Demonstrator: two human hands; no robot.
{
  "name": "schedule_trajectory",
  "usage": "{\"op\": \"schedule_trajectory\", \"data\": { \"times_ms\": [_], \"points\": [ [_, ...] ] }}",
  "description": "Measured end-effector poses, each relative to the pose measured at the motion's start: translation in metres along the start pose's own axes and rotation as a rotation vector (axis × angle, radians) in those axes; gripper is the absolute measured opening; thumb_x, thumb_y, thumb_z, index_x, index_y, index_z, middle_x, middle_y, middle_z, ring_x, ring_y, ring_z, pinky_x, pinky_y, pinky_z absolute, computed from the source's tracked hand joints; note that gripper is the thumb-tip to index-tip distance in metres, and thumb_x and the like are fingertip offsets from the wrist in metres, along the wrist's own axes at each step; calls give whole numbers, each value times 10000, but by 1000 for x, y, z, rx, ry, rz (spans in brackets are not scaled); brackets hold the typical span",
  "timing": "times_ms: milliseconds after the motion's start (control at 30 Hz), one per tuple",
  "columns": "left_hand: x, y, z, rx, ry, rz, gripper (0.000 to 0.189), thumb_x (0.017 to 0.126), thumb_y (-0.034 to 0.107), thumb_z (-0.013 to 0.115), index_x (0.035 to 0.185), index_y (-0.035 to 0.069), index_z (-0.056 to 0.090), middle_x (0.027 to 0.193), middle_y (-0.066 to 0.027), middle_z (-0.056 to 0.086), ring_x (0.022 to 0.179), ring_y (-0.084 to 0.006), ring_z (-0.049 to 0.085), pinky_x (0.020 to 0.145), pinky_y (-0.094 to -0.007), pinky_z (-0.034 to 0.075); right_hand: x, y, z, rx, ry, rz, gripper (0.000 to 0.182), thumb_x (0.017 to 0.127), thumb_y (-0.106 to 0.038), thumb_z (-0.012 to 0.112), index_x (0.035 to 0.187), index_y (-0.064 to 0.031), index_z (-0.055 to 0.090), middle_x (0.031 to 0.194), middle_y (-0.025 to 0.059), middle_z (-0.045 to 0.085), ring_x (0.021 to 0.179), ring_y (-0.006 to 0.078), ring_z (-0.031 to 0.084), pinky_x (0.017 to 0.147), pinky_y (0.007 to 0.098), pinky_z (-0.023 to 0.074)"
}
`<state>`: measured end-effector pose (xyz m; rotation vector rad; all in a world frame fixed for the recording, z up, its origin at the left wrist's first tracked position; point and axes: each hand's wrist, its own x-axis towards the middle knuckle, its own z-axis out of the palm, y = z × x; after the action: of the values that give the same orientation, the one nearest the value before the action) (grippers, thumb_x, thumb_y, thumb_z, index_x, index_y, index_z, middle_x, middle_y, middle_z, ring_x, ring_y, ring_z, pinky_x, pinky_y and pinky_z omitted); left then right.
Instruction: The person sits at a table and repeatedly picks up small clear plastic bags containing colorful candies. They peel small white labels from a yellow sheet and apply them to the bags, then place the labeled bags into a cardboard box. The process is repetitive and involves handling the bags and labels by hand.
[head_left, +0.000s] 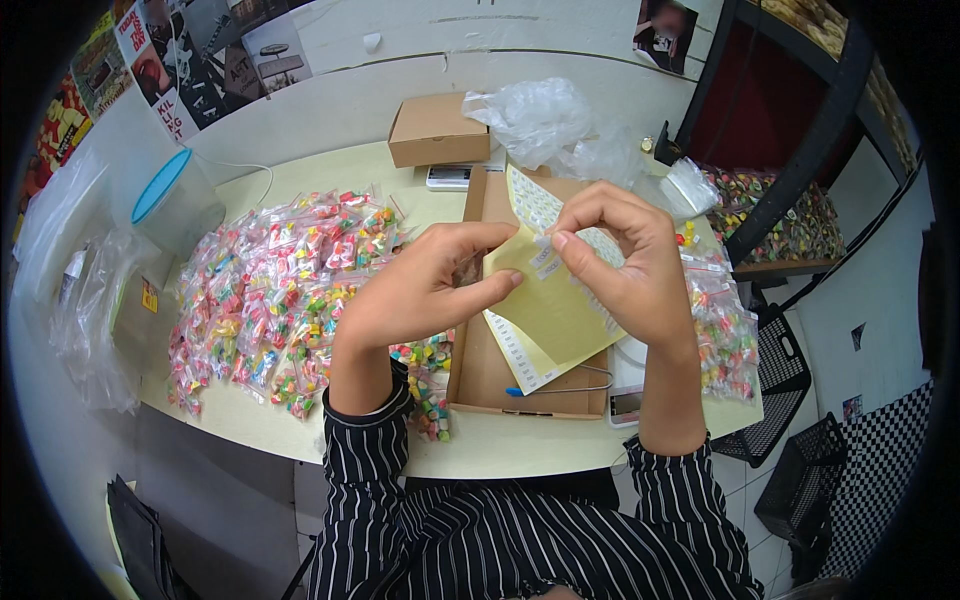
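Observation:
Before me, my left hand (442, 277) holds a sheet of small printed stickers (562, 322) between thumb and fingers. Part of the sheet is folded over, so its plain yellow backing faces up. My right hand (626, 259) pinches at a small white label (541, 241) near the fold; whether the label is fully off the backing cannot be told. Under the sheet lies an open cardboard box (480, 360). A second sticker sheet (517, 360) and a metal tool with a blue tip (514, 391) rest in it.
Many clear bags of colourful candies (277, 285) cover the table's left side, with more candy bags (724, 330) at right. Behind stand a closed cardboard box (435, 131), crumpled clear plastic (532, 120) and a blue-lidded tub (176, 206). A digital scale (625, 407) sits right of the open box.

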<state>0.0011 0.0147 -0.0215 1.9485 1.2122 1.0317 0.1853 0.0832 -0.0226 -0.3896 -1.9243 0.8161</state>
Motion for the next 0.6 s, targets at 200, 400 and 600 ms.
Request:
{"op": "schedule_trajectory", "data": {
  "times_ms": [200,400,600],
  "points": [
    [2,0,-4,-8,-51,-42,289,797,89,584,1045,-56,552,876,-67,608,762,-82,543,630,-223,450,-1,-3,0,219,55,141,58,723,-35,619,730,18,596,742,61,595,716,128,565,696,257,436],
    [10,-7,-1,-118,-109,-69,379,794,71,609,1133,-57,498,1004,-88,587,910,-118,538,758,-248,439,0,1,-5,32,103,-46,43,721,-19,615,725,20,595,724,68,594,714,127,580,657,242,446],
    [24,-74,-11,-194,2,-306,471,784,279,643,1127,-20,523,901,-90,616,787,-123,583,640,-232,461,3,-1,-1,29,144,-40,39,705,-1,623,708,20,591,705,67,595,671,128,583,647,242,443]
  ]
}}
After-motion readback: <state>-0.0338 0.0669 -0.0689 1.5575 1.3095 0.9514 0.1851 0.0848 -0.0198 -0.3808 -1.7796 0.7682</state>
